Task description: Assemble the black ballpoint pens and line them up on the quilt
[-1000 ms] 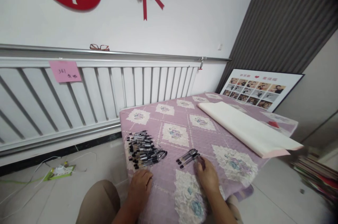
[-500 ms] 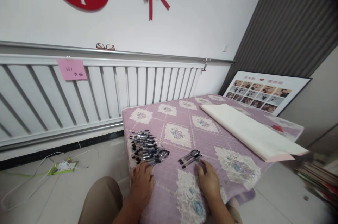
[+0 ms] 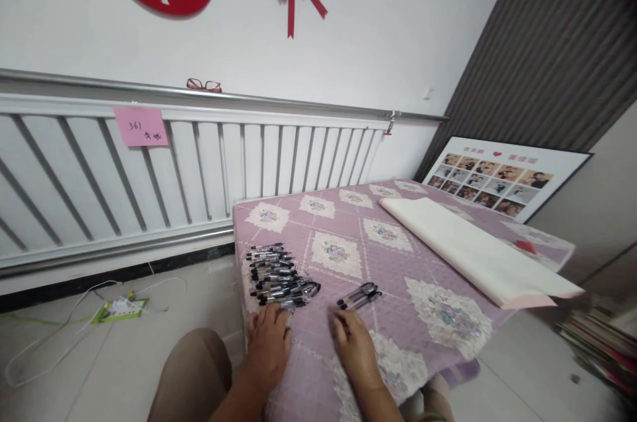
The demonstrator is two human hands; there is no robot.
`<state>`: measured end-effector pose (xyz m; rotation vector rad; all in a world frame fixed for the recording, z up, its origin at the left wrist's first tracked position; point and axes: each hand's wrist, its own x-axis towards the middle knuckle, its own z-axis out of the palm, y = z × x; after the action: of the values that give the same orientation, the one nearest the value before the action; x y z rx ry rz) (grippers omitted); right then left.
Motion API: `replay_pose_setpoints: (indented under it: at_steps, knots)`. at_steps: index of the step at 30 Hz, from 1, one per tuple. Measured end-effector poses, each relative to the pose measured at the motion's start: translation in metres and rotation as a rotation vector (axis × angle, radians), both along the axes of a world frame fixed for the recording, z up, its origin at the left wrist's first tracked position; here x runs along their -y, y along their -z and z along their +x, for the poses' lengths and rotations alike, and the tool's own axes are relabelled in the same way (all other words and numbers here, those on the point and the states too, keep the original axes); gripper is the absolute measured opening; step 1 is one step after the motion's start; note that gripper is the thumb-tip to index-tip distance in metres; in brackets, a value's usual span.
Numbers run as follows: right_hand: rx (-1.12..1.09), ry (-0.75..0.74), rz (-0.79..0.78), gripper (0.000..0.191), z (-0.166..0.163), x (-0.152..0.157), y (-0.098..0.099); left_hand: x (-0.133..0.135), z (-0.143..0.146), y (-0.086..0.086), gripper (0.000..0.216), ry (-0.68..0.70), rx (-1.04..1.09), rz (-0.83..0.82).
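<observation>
A dense pile of black-capped clear pens lies at the left side of the cloth-covered table. My left hand rests on the cloth at the pile's near edge, its fingers laid out and touching or almost touching the closest pens. To the right is a small group of similar pens, lying side by side at a slant. My right hand is just below this group, near the pens' left ends. Its fingers are bent and blurred, and whether anything is between them is hidden.
A lilac quilted cloth covers the table. Folded cream sheeting lies on the right, near a red item. A photo board leans at the back right. Behind the table runs a white radiator; a power strip sits on the floor.
My right hand has moved left, from the right end of the small pen group to below its left end. My left hand stays by the pile. The view has shifted slightly.
</observation>
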<state>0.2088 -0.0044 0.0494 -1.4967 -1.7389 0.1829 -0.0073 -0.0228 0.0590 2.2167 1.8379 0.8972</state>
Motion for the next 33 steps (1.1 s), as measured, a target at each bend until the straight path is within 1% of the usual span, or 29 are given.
replay_pose_setpoints:
  at_steps: [1,4,6,9,17,22,28,33]
  knots:
    - [0.017,-0.054,-0.01,0.018,-0.012,0.0,-0.002,0.0,0.0,0.0,0.035,0.0,-0.003,0.004]
    - [0.058,-0.142,-0.018,0.018,-0.044,-0.001,-0.008,0.0,0.001,-0.001,0.035,-0.013,-0.021,0.014]
    - [0.086,-0.172,-0.03,0.021,-0.06,-0.004,-0.011,0.0,0.001,-0.001,0.036,-0.013,-0.035,0.018]
    - [0.151,-0.171,-0.063,0.023,-0.074,-0.008,-0.014,-0.001,0.001,-0.001,0.036,-0.013,-0.043,0.013]
    - [0.302,-0.138,-0.094,0.022,-0.082,-0.012,-0.016,-0.001,0.002,-0.001,0.03,-0.01,0.04,-0.01]
    - [0.288,-0.127,-0.081,0.013,-0.083,-0.01,-0.018,0.0,0.002,-0.003,0.031,-0.002,0.041,-0.016]
    - [0.312,-0.147,-0.078,0.019,-0.083,-0.009,-0.022,-0.001,0.001,0.0,0.031,-0.016,0.002,-0.016]
    - [0.315,-0.14,-0.078,0.014,-0.083,-0.007,-0.023,0.0,0.001,0.0,0.032,-0.015,-0.017,-0.014]
